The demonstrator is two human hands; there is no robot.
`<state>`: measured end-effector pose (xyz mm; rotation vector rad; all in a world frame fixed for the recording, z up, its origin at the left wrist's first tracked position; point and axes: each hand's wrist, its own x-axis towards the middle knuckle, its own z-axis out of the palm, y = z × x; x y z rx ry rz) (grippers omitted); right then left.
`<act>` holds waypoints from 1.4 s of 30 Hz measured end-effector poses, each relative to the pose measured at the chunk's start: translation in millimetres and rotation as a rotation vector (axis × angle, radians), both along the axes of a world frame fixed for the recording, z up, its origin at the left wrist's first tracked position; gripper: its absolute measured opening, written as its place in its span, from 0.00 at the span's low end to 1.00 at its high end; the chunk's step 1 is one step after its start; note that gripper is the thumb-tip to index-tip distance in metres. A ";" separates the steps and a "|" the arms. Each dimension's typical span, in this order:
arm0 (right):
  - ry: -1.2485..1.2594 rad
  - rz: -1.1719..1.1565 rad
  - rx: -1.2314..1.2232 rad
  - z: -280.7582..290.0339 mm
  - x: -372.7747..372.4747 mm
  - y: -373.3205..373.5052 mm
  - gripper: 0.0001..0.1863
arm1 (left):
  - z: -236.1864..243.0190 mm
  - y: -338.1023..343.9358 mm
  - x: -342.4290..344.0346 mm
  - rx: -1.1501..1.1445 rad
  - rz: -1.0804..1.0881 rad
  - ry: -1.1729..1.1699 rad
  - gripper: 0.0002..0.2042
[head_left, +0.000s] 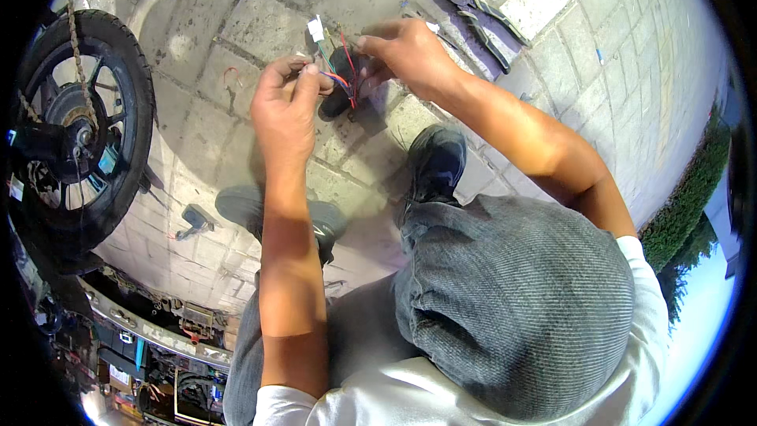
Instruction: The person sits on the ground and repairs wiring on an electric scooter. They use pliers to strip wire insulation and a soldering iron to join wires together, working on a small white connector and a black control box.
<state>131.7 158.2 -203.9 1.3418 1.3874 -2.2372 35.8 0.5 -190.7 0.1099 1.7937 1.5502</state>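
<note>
My left hand (285,99) is closed in a pinch on thin coloured wires (337,79), blue and orange among them. A small pale piece shows at its fingertips. To the right, my right hand (406,55) curls its fingers beside a red wire (347,49); whatever lies between them is hidden. The wires gather at a dark bundle just below the hands. A white plug connector (315,28) on a green wire sticks up between both hands. Behind the wires lies a black rounded object (334,104), partly covered, its kind unclear.
Combination pliers (477,20) with dark handles lie on the paving right of my right hand. A spoked-look motorbike wheel (142,102) stands at the left. A small black box (195,218) with wires rests near my shoe (436,162). Shelves of parts (150,371) fill the lower left.
</note>
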 end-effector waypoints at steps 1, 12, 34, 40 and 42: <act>0.011 -0.030 -0.082 -2.6 -1.2 -2.1 0.13 | 1.8 1.5 1.0 0.026 -0.001 -0.035 0.06; 0.213 -0.141 -0.405 8.1 17.8 -18.0 0.07 | 13.5 -1.4 -8.5 -0.104 -0.161 -0.247 0.08; 0.233 0.352 0.197 38.9 21.4 -9.4 0.08 | 42.9 4.0 -4.3 -0.078 -0.356 -0.245 0.16; 0.230 0.449 0.304 42.3 22.8 -6.9 0.09 | 45.1 3.7 -8.1 -0.058 -0.432 -0.243 0.14; 0.230 0.460 0.289 43.4 23.1 -6.0 0.09 | 46.0 4.4 -8.0 -0.066 -0.427 -0.258 0.13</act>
